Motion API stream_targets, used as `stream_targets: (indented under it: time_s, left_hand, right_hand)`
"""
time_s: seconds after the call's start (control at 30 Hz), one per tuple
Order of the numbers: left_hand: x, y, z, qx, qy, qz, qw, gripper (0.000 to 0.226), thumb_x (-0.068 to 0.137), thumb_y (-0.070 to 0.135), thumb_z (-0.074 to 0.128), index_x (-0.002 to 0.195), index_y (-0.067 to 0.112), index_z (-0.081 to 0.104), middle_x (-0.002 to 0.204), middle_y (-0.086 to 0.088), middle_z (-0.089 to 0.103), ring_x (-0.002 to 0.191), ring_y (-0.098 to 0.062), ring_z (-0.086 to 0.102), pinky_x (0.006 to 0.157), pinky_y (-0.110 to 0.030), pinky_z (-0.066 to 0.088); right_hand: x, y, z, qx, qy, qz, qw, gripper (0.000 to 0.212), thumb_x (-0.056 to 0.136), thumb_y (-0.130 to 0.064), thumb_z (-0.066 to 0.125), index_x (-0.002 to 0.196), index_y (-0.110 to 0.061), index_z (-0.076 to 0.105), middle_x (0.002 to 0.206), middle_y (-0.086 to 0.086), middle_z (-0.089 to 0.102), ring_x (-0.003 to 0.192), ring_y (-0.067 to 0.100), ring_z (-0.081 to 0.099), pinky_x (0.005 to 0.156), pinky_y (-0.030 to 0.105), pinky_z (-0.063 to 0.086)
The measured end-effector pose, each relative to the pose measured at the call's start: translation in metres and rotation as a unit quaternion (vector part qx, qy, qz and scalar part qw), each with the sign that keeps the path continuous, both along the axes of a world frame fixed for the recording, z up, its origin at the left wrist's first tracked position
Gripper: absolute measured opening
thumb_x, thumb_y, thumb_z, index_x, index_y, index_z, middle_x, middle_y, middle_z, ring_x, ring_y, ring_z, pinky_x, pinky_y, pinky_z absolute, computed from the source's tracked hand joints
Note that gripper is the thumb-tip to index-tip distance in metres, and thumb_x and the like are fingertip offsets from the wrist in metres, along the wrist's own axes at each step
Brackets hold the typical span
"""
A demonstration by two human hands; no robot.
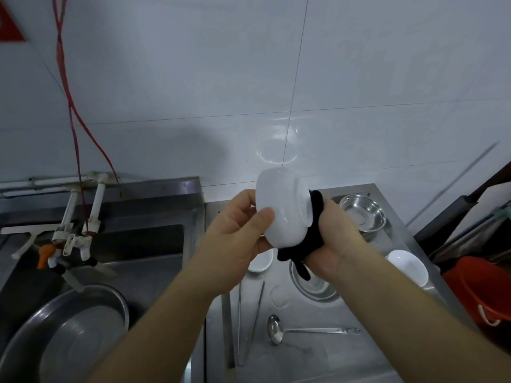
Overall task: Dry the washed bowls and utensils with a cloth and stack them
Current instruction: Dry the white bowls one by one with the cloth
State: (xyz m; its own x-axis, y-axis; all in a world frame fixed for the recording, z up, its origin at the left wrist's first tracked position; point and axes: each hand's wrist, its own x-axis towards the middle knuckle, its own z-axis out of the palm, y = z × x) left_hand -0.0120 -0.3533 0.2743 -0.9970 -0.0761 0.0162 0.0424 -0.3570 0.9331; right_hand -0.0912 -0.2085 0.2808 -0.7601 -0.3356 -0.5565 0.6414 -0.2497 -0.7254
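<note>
**Item: white bowl, drying in hand**

Grip: left hand (237, 230) closed on the bowl (282, 208), thumb on its wall, fingers behind. Right hand (336, 239) closed on a black cloth (309, 239), pressed to the bowl's foot.

Method: best to turn the bowl against the cloth and hold it firmly; glazed ware is likely slick when wet.

Below the grip: steel spoon (275, 328), long handle, smooth; steel tongs (249, 322), thin.

Under the hands: small white dish (261, 262); steel bowl (312, 286), partly hidden.

Right of the grip: second white bowl (409, 268), upright, possibly dry; the view is too soft to tell.

Beyond: shallow steel bowl (362, 212), shiny, round.
</note>
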Motion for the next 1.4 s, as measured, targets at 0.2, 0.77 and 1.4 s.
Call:
stream_targets:
  time_s: [0.2, 0.77, 1.4]
  left_hand:
    - [-0.001, 0.012, -0.006, -0.269, 0.032, 0.067, 0.96, 0.014, 0.102, 0.029, 0.058, 0.115, 0.03, 0.06, 0.107, 0.005, 0.073, 0.104, -0.018, 0.071, 0.091, -0.045, 0.061]
    - [0.013, 0.008, -0.022, -0.465, 0.003, 0.004, 0.885, 0.008, 0.107, 0.036, 0.051, 0.106, 0.028, 0.05, 0.089, 0.006, 0.066, 0.077, -0.011, 0.064, 0.066, -0.029, 0.056]
    - [0.019, 0.014, -0.071, -0.397, -0.129, 0.17, 0.893, 0.036, 0.106, 0.045, 0.047, 0.142, 0.036, 0.048, 0.142, 0.013, 0.052, 0.125, -0.005, 0.053, 0.101, -0.025, 0.05]
  right_hand:
    - [0.018, -0.013, 0.001, -0.073, -0.021, -0.028, 0.997, 0.031, 0.099, -0.018, 0.06, 0.122, -0.002, 0.072, 0.102, 0.018, 0.075, 0.082, 0.03, 0.073, 0.061, 0.034, 0.06]
    - [0.008, -0.015, -0.004, 0.174, 0.213, -0.025, 0.961, 0.019, 0.099, -0.056, 0.057, 0.107, -0.046, 0.071, 0.104, -0.005, 0.078, 0.094, 0.025, 0.077, 0.076, 0.052, 0.065]
    - [0.011, 0.015, -0.074, -0.047, 0.01, -0.02, 0.999, 0.055, 0.084, -0.04, 0.069, 0.136, -0.021, 0.066, 0.138, 0.039, 0.056, 0.072, 0.058, 0.056, 0.056, 0.054, 0.048]
